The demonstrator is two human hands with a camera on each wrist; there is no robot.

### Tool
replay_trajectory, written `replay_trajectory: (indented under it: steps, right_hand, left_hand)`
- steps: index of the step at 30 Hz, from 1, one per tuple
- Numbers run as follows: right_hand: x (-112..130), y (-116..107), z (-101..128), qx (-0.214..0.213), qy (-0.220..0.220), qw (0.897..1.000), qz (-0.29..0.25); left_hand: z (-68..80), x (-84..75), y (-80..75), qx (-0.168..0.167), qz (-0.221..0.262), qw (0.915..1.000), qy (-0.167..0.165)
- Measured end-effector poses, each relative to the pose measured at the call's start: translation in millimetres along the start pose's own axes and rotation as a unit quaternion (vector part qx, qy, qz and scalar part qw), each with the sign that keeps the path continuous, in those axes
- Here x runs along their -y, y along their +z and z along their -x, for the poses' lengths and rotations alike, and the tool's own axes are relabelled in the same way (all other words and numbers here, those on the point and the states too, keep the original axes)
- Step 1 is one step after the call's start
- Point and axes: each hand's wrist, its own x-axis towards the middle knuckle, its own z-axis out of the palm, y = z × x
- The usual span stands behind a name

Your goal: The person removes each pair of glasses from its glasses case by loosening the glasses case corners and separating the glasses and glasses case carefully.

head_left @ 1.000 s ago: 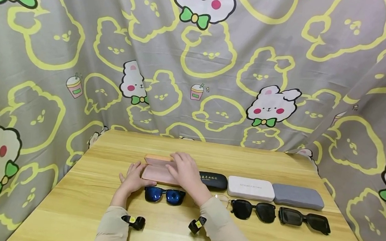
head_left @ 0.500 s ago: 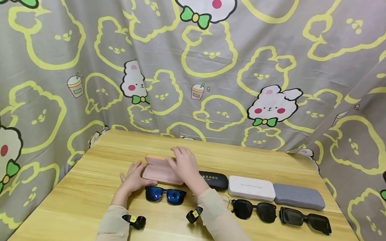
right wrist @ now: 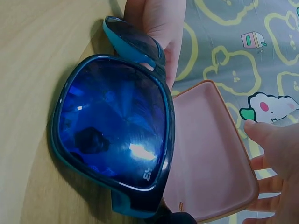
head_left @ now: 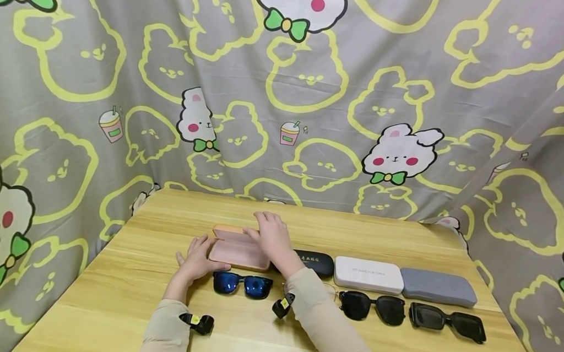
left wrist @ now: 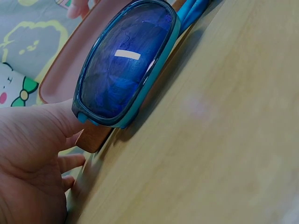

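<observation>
A: Since a second ago, the right hand (head_left: 271, 235) has been lifting the lid of the pink hard-shell glasses case (head_left: 237, 254); it is now standing wider open on the yellow wooden desk (head_left: 119, 290).

B: And the left hand (head_left: 197, 260)?

A: Fingers spread, bracing the case's left end; the right hand's fingers are resting on the lid's rim.

B: Counts?

A: Four cases, four pairs of glasses; the blue mirrored sunglasses (head_left: 242, 284) are lying just before the pink case.
</observation>
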Motion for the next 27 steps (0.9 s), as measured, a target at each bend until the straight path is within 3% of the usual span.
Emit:
replay_trajectory:
  steps: [10,18,27]
  right_hand:
    - [-0.3,3.3,-3.4,0.022,0.023,0.999,-0.001]
    - [-1.8,7.5,-3.7,0.055,0.048,0.997,-0.039]
    - [-4.5,9.2,-5.2,0.113,0.041,0.989,-0.082]
  left_hand:
    - [0.3,-0.8,-0.9,0.0,0.004,1.0,0.001]
    - [0.2,-0.3,-0.7,-0.001,0.001,1.0,0.0]
    - [0.3,0.0,0.0,-0.001,-0.003,1.0,-0.002]
